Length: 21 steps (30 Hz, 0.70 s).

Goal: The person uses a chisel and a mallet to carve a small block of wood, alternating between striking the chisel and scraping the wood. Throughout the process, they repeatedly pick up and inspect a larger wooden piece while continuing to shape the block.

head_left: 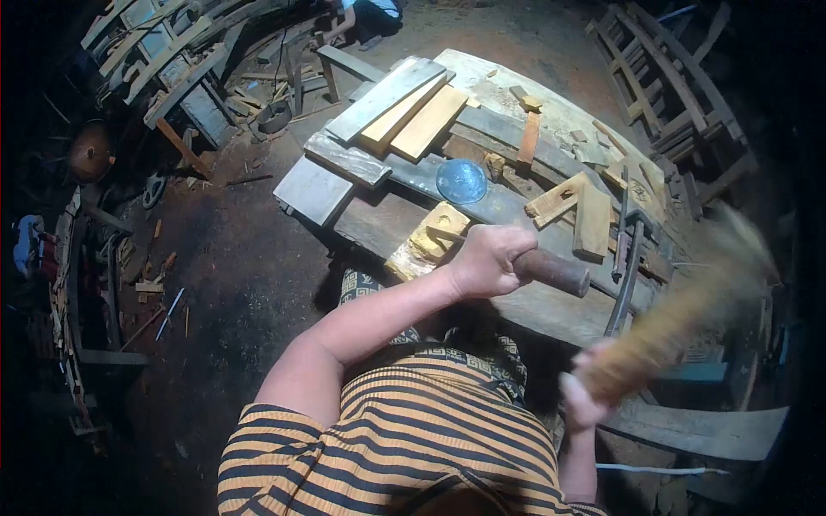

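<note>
My left hand (489, 261) is wrapped round a chisel (557, 272), its thick brown handle end sticking out to the right. The chisel's blade side points left to a yellowish wood block (428, 241) lying at the near edge of the workbench (379, 230). A hollow shows in the top of that block. At the lower right, my right hand (587, 391) grips a wooden mallet (675, 331), raised off to the right of the bench and smeared by motion.
A blue round bowl-like thing (462, 181) sits beyond the block. Several planks (391, 103) are stacked at the bench's far left, and short wood pieces (591, 222) lie right. Metal clamp-like bars (628, 267) cross the right side. A person (366, 19) crouches far back.
</note>
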Motion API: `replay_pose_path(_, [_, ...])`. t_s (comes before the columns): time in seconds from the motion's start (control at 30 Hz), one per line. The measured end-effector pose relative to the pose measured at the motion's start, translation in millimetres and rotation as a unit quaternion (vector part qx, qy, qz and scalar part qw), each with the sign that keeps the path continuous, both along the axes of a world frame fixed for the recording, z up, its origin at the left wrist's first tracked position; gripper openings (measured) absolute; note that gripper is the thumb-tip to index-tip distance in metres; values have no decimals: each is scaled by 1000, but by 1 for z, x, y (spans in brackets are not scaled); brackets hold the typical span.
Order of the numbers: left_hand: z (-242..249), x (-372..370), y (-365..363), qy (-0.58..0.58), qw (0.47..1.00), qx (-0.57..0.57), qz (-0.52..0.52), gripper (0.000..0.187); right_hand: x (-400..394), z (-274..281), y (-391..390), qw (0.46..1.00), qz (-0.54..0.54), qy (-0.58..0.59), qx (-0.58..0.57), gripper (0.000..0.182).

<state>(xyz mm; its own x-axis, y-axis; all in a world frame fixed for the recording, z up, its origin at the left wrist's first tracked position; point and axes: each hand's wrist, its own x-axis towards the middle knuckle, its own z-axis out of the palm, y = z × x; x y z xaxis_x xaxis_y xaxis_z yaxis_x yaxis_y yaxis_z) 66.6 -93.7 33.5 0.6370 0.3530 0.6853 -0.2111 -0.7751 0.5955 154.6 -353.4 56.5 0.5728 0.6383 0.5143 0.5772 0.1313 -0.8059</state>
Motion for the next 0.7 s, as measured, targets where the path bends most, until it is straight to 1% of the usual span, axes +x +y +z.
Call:
replay_pose_path(0.03, [2, -2, 0, -9, 1000, -3, -6, 30, -2, -6, 2, 992, -18, -89, -88, 87])
replay_pose_path(0.07, [4, -5, 1, -8, 1000, -1, -11, 30, -5, -7, 3, 996, 30, 36, -74, 94])
replay_pose_path(0.1, [7, -8, 4, -17, 999, -22, -25, 26, -6, -7, 8, 983, 78, 158, -57, 100])
replay_pose_path(0.13, [10, -12, 9, -24, 998, -44, -40, 23, -9, 2, 13, 978, 78, 192, -17, 102])
replay_pose_path(0.17, [12, -18, 15, -60, 993, -85, -63, 22, -13, 9, 15, 970, 74, 230, 20, 105])
replay_pose_path(0.2, [15, -22, 23, -133, 977, -138, -91, 19, -9, 7, 13, 966, 41, 255, 13, 107])
replay_pose_path(0.23, [40, -36, 25, -176, 968, -155, -85, 16, -3, 1, 14, 979, -7, 202, 24, 106])
replay_pose_path(0.27, [53, -44, 25, -262, 796, -533, -121, 11, -4, 7, 17, 975, -25, 218, 34, 105])
replay_pose_path(0.3, [38, -53, 53, -236, 940, -245, 26, 10, -6, 13, 20, 971, -41, 233, 43, 103])
replay_pose_path(0.33, [43, -65, 58, -244, 930, -268, 58, 12, -4, 11, 22, 969, -42, 237, 47, 102])
replay_pose_path(0.37, [61, -76, 59, -257, 940, -207, 83, 12, -4, 10, 23, 969, -42, 240, 48, 102])
replay_pose_path(0.4, [61, -85, 64, -287, 928, -233, 35, 13, -4, 8, 24, 964, -34, 258, 50, 101])
replay_pose_path(0.43, [74, -87, 55, -358, 870, -338, -17, 16, -4, 6, 26, 959, -25, 278, 52, 101])
replay_pose_path(0.5, [57, -91, 54, -379, 871, -311, -44, 22, -6, 2, 28, 957, -18, 283, 53, 100])
replay_pose_path(0.57, [38, -92, 48, -348, 888, -298, -39, 24, -8, 1, 32, 956, -16, 290, 48, 100])
replay_pose_path(0.63, [20, -89, 37, -335, 888, -309, -54, 24, -9, -1, 36, 957, -8, 287, 48, 99])
replay_pose_path(0.7, [12, -89, 29, -278, 928, -243, -42, 19, -9, -1, 39, 958, -1, 284, 49, 99])
